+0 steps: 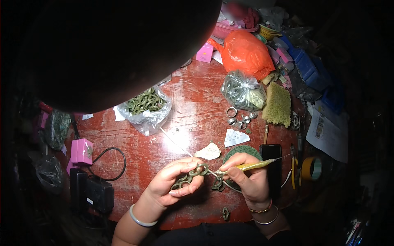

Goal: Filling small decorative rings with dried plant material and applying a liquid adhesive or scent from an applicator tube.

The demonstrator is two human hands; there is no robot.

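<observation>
My left hand [175,181] holds several dark green wax-like rings [186,180], one of them raised between thumb and fingers. My right hand [249,178] grips a yellow handle [254,166] with a thin metal point at its right end; its left end is close to the raised ring. More green rings [218,184] lie between the hands, beside a round green pad [243,152] partly hidden by my right hand. A green piece [226,213] rests alone near the front edge. At the back left, an open plastic bag [147,106] is full of green rings.
Silver rings [231,112] sit near a tied clear bag [244,90] and a yellow-green sponge [277,104]. Right of my right hand are a black phone [271,150], yellow-handled pliers [293,172] and tape [311,168]. Pink box [82,151] and black cable [124,156] at left; red bag [246,55] behind.
</observation>
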